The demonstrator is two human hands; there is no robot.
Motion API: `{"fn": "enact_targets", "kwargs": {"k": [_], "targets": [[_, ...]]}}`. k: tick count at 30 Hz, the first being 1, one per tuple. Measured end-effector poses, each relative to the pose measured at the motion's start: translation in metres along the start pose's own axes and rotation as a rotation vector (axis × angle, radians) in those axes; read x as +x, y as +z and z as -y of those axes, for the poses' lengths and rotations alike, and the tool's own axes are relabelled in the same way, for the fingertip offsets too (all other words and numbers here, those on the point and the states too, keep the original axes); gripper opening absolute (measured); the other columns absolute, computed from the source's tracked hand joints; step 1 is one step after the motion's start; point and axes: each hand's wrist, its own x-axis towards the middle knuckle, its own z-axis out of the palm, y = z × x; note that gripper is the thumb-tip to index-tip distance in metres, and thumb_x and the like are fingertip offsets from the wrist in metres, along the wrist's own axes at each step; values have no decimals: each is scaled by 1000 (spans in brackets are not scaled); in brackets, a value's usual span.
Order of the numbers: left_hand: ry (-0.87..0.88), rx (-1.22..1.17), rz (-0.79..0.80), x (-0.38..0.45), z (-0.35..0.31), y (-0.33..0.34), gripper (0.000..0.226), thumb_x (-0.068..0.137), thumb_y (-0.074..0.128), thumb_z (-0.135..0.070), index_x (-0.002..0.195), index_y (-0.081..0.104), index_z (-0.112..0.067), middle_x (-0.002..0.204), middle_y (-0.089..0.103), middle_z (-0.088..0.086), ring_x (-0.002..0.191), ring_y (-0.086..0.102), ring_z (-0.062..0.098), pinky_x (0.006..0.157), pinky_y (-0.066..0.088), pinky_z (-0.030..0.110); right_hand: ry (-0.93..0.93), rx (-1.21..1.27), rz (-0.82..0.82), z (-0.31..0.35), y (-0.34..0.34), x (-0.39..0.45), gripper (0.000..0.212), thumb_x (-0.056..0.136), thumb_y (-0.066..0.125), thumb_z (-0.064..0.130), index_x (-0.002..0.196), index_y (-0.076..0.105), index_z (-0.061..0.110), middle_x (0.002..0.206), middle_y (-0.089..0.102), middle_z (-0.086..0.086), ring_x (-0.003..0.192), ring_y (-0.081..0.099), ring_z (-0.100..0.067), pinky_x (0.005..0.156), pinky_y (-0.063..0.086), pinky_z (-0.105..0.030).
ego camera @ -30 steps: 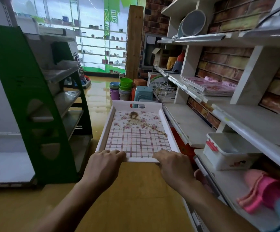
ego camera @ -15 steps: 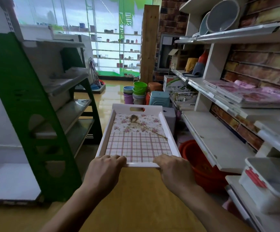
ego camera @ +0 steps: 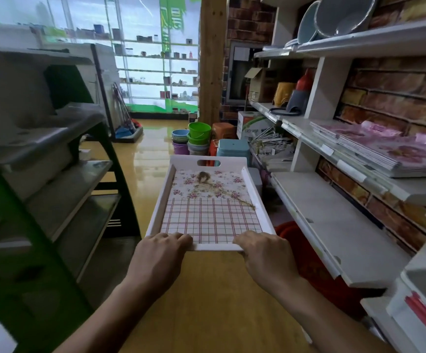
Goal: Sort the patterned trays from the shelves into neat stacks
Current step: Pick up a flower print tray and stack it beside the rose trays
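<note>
tray (ego camera: 210, 200) held level, long axis pointing away | left hand (ego camera: 159, 261), right hand (ego camera: 264, 258) each curled over near rim | pink stack (ego camera: 390, 151) up-right, nearer right hand

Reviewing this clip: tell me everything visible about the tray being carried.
The tray is rectangular, with a raised white rim and a slot handle cut into its far end wall. Its floor carries a print: pink flowers around a small brown figure on the far half, a red grid on white on the near half. It looks like plastic or painted wood. Nothing lies in it. It is held roughly level above the yellow floor, in the aisle, long axis pointing away. The left hand and right hand grip its near rim; nothing else touches it.
</note>
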Motion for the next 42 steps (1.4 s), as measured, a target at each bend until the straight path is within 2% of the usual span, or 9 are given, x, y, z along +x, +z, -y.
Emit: {"fn": "enact_targets", "kwargs": {"k": [4, 7, 10, 12, 20, 24, 30, 37, 42], "targets": [[56, -24, -15, 60, 34, 21, 18, 98, 45, -34, 112, 56, -34, 105, 67, -11, 93, 64, 13, 72, 46, 28, 48, 2, -74, -6, 26, 52, 21, 69, 54, 13, 78, 68, 26, 69, 66, 5, 56, 61, -16, 44, 47, -29], [95, -43, -43, 105, 65, 33, 24, 101, 39, -35, 121, 52, -34, 114, 64, -12, 102, 61, 12, 78, 46, 27, 79, 0, -120, -5, 43, 95, 29, 74, 41, 22, 77, 70, 26, 69, 67, 5, 55, 62, -15, 43, 48, -30], [134, -63, -41, 142, 92, 43, 25, 102, 36, -33, 123, 51, -33, 115, 63, -11, 103, 60, 13, 79, 45, 27, 112, -21, -99, -6, 59, 133, 21, 71, 62, 11, 82, 71, 27, 72, 68, 8, 58, 63, -15, 45, 49, -29], [156, -69, -25, 165, 108, 51, 25, 102, 37, -31, 123, 50, -32, 114, 63, -11, 101, 60, 13, 78, 45, 27, 138, -20, -73, -6, 71, 154, 28, 66, 73, 5, 84, 71, 26, 73, 69, 8, 59, 64, -15, 47, 52, -29], [246, -85, -26, 246, 135, 87, 24, 99, 40, -26, 118, 53, -34, 111, 65, -12, 98, 62, 14, 76, 49, 29, 203, -73, -55, -33, 105, 210, 33, 58, 76, 2, 81, 71, 26, 70, 67, 7, 56, 63, -16, 44, 49, -29], [294, -88, -44, 295, 123, 105, 23, 97, 45, -26, 116, 56, -34, 109, 67, -12, 95, 64, 14, 76, 50, 30, 249, -74, -55, -69, 121, 232, 30, 62, 75, 4, 82, 70, 26, 70, 67, 7, 55, 62, -16, 43, 49, -30], [384, -34, -66, 389, 85, 135, 15, 80, 67, -22, 90, 62, -33, 80, 68, -14, 68, 66, 15, 55, 51, 31, 308, -133, -56, -149, 137, 265, 29, 56, 79, 11, 75, 67, 29, 65, 63, 9, 52, 58, -14, 42, 41, -24], [491, -47, -95, 501, 20, 150, 29, 68, 75, -21, 91, 62, -33, 83, 68, -13, 72, 66, 14, 59, 53, 31, 360, -200, -117, -255, 128, 300, 25, 61, 76, 10, 73, 65, 29, 62, 60, 10, 50, 55, -11, 46, 26, -19], [556, -98, -187, 560, -30, 157, 33, 65, 76, -17, 92, 65, -32, 81, 69, -12, 71, 68, 15, 53, 50, 29, 412, -297, -124, -319, 120, 308, 24, 61, 75, 8, 70, 62, 25, 60, 57, 6, 47, 53, -14, 47, 23, -20]]}}
